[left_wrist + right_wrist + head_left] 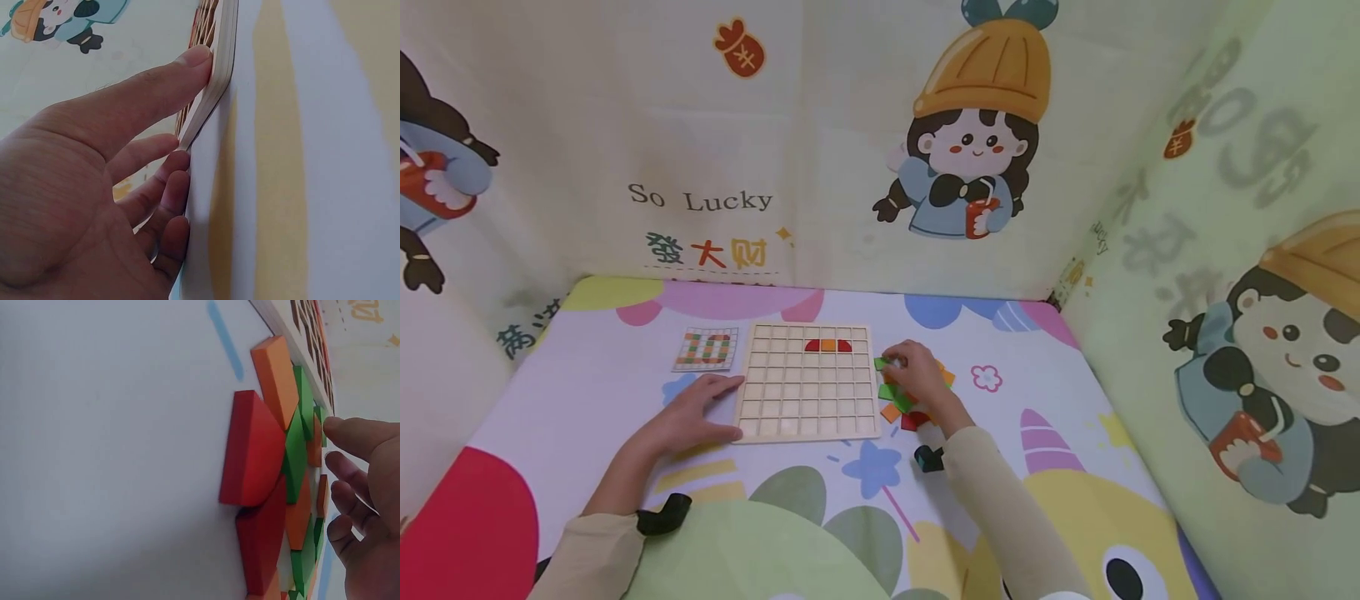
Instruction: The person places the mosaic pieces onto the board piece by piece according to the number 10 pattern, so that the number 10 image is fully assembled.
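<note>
Both hands at work on a brightly printed table [1000, 337], a person in pale sleeves tends a wooden grid board [808, 408] lying flat between the left hand [696, 412] and the right hand [920, 377]. The left grip is spread wide, thumb and forefinger touching the board's left edge near its front corner, with nothing clasped between them; it seems to be steadying the frame. The right grip is at the far end of a heap of loose pieces [886, 392] just beside the board's right edge, its thumb near a green piece [320, 415]; the thumb hides part of the fingers, and whether anything is pinched there cannot be told. Three pieces sit side by side in the second row from the far side: a left red piece [813, 346] and a right red piece [845, 346], each with a rounded outer corner, flank an orange square [828, 345]. Most other compartments are bare. Flat on the table beyond the left hand, a small card [704, 349] shows a grid of red, green and orange, apparently the pattern to be copied. The step in hand looks to be picking out a piece, with the filling barely begun. The next move appears to call for securing one by its sides, checking its color and turn against the card, and lowering it squarely into its compartment.
</note>
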A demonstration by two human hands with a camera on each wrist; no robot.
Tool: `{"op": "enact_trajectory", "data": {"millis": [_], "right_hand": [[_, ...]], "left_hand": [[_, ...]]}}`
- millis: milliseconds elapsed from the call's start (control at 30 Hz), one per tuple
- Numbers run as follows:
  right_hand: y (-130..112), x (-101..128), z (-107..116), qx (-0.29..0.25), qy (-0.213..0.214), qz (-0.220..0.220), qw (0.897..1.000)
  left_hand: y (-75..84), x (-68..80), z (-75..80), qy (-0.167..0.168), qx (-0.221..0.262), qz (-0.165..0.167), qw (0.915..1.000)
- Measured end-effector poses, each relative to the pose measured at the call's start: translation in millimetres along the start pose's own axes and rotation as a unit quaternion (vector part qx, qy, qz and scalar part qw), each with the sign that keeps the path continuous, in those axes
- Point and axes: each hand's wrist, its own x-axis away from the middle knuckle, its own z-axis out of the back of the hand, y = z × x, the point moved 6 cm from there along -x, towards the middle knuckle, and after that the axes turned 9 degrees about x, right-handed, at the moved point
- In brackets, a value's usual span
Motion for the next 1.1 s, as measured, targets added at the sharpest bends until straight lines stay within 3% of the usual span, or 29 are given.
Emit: {"op": "enact_trajectory", "data": {"millis": [233, 700, 933, 1100], "right_hand": [[-2, -2, -4, 0.013, -0.007, 0.009, 1.0], [-4, -8, -7, 0.093, -0.006, 0.002, 0.996], [0, -9, -5, 0.042, -0.007, -0.05, 0.998], [-7, -10, -5, 0.028, 0.002, -0.02, 0.999]], "left_hand": [[-1.2, 0.8, 0.7, 0.001, 0.003, 0.001, 1.0], [1.1, 0.5, 0.0, 0.001, 0.005, 0.006, 1.0], [1.1, 0.4, -0.6, 0.001, 0.004, 0.007, 1.0], [2.5, 0.6, -0.1, 0.002, 0.003, 0.005, 1.0]]}}
